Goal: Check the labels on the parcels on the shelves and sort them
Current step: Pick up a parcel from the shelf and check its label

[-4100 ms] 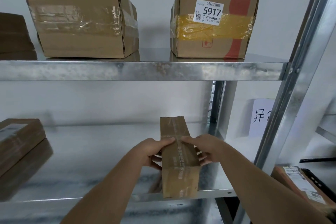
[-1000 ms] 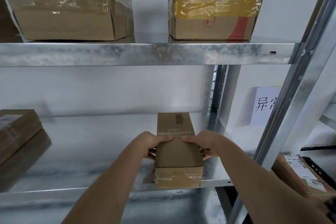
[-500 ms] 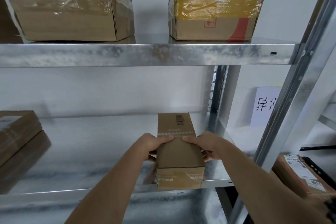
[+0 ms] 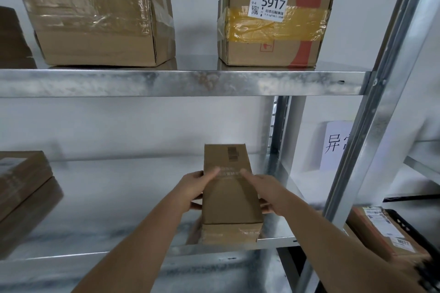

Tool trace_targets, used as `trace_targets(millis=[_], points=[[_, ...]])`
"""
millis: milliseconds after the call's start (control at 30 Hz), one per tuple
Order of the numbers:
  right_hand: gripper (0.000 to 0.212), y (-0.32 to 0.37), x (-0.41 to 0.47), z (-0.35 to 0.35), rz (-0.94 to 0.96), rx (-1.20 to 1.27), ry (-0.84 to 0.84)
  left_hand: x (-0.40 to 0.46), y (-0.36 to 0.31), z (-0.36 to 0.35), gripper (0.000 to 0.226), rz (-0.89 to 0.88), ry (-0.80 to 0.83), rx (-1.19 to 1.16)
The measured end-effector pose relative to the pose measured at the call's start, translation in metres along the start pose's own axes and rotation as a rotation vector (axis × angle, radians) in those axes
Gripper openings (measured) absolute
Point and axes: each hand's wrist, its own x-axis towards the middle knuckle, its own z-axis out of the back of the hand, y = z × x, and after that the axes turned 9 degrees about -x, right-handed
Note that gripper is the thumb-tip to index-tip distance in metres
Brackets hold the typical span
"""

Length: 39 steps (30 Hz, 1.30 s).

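Note:
A small narrow cardboard parcel (image 4: 229,195) lies flat at the front right of the lower metal shelf (image 4: 114,204), a printed barcode near its far end. My left hand (image 4: 194,189) grips its left side with the thumb on top. My right hand (image 4: 263,191) holds the right side, thumb also on top. On the upper shelf (image 4: 181,83) stand a plain taped box (image 4: 95,14) and a box with yellow tape (image 4: 273,16) bearing a white label that reads 5917.
Two flat parcels (image 4: 21,185) are stacked at the left of the lower shelf. A metal upright (image 4: 371,112) rises on the right, with a white paper sign (image 4: 335,145) behind it. A labelled parcel (image 4: 383,231) lies low at the right.
Since 4 s ago the parcel was turned from its narrow edge onto its broad face. In the last second the view tilted up slightly; both hands stay on the parcel.

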Motion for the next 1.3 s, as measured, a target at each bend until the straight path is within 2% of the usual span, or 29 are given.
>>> trace_targets(millis=[167,300,400,567,767,1033,1200,1300], points=[[0.070,0.027,-0.009,0.014,0.016,0.215,-0.058,-0.009,-0.031,0.004,0.056,-0.039,-0.044,-0.205],[0.075,0.035,-0.014,0.024,0.037,0.316,-0.014,-0.020,-0.046,0.006,0.061,-0.063,-0.054,-0.278],[0.076,0.034,-0.016,0.029,0.034,0.328,0.004,-0.026,-0.048,0.007,0.070,-0.042,-0.070,-0.285],[0.094,0.037,-0.021,0.037,0.035,0.264,0.082,-0.030,-0.045,0.012,0.085,0.000,-0.059,-0.298],[0.092,0.055,-0.032,0.053,0.049,0.221,0.183,-0.031,-0.064,0.018,0.113,0.064,0.034,-0.217],[0.069,0.075,-0.036,0.065,0.035,0.157,0.240,-0.035,-0.087,0.030,0.085,0.128,0.151,-0.210],[0.082,0.090,-0.034,0.064,0.021,0.037,0.296,-0.034,-0.100,0.035,0.078,0.189,0.241,-0.144],[0.073,0.097,-0.034,0.062,0.043,-0.036,0.285,-0.033,-0.105,0.027,0.069,0.165,0.223,-0.089]])
